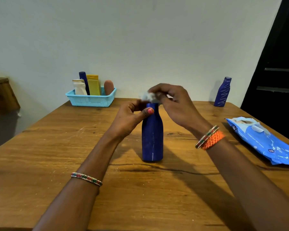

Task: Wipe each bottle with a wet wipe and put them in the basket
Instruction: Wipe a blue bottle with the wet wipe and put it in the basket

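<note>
The blue bottle [152,139] stands upright mid-table, and the person has both hands up at its neck. Left hand [132,117] curls around the neck w/ the thumb pressed on the front, so it's basically the anchor. Right hand [175,104] has its fingers bunched around a crumpled white wet wipe [149,96], sitting right at the bottle's mouth. It's a bit blurry there, so can't tell exactly how much of the rim the wipe covers.

IMO the way to do this bit well: hold the neck firm, twist the wipe around the rim, then drag it down the shoulder and body in long passes. The bottle looks tall and narrow-based, prob tips easily if pushed sideways w/o that left-hand grip.

Material-wise, the bottle is matte dark blue w/ pale scuffs or dust streaks, rounded shoulders and a straight body. The table [57,164] is grainy wood w/ scratches and a dark crack. The basket [90,100] at the far left is light blue perforated plastic and already holds several bottles. Another blue bottle [222,92] w/ white zigzag marks waits at the far right. A glossy blue wipes pack [265,144] lies near the right edge.
</note>
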